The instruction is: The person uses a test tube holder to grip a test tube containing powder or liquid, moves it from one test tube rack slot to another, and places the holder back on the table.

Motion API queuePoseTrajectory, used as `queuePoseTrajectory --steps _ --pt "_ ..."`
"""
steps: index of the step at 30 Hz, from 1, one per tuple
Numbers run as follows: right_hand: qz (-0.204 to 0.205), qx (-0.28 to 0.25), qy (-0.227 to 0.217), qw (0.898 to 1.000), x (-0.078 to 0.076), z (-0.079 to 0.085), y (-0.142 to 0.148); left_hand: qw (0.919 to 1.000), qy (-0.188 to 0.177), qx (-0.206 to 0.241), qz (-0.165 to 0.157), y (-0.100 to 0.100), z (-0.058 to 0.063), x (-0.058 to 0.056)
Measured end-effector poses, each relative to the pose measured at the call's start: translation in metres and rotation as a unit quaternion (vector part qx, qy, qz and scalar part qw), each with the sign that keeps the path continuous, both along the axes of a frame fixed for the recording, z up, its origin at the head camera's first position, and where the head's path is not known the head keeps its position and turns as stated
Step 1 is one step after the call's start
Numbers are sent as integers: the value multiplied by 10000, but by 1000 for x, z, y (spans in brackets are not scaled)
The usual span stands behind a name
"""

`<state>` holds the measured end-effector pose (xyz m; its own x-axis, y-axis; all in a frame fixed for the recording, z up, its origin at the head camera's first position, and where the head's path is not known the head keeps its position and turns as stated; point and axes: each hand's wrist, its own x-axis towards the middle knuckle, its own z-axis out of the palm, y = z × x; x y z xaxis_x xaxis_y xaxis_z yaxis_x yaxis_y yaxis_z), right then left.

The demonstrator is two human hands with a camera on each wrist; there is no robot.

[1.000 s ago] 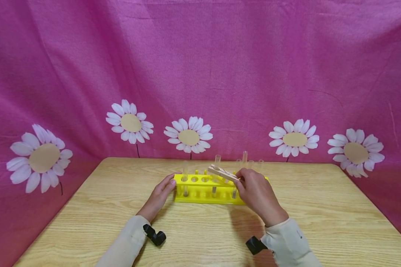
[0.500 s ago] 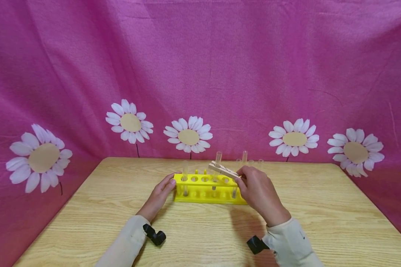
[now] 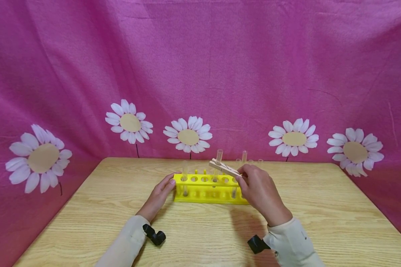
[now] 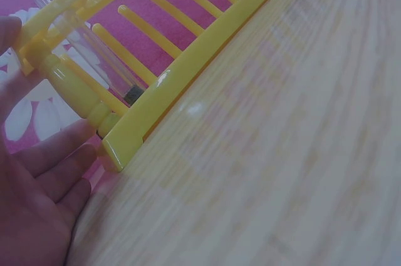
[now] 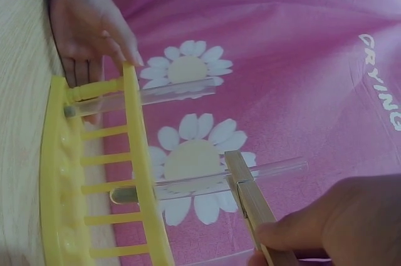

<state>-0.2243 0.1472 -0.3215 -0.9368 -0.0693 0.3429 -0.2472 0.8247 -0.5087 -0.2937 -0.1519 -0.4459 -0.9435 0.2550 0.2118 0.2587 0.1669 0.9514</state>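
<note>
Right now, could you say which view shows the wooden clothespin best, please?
The right wrist view: the clothespin appears large, gripping a test tube. The head view shows it smaller, above the yellow rack; the left wrist view misses it.

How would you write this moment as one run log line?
left hand: holds end of yellow rack; right hand: pinches wooden clothespin; clothespin: grips clear test tube; tube: through top plate, bottom above base

In the head view, your left hand (image 3: 159,194) grips near seven o'clock, left forearm (image 3: 125,239) pointing toward one; your right hand (image 3: 262,193) pinches between four and five, right forearm (image 3: 292,243) angled toward eleven.
</note>
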Motion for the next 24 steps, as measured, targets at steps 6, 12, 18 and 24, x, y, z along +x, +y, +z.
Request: queuePoseTrajectory --steps 6,12,18,24 --pt "-2 3 31 10000 1 1 1 10000 -27 -6 50 0 -1 -1" --pt "-10 -17 126 9999 3 4 2 9999 -53 21 88 0 -1 -1" --pt "13 -120 241 9996 4 6 4 9999 -46 80 58 0 0 0" --pt "29 -138 305 9994 5 7 4 10000 -62 66 30 -1 1 1"
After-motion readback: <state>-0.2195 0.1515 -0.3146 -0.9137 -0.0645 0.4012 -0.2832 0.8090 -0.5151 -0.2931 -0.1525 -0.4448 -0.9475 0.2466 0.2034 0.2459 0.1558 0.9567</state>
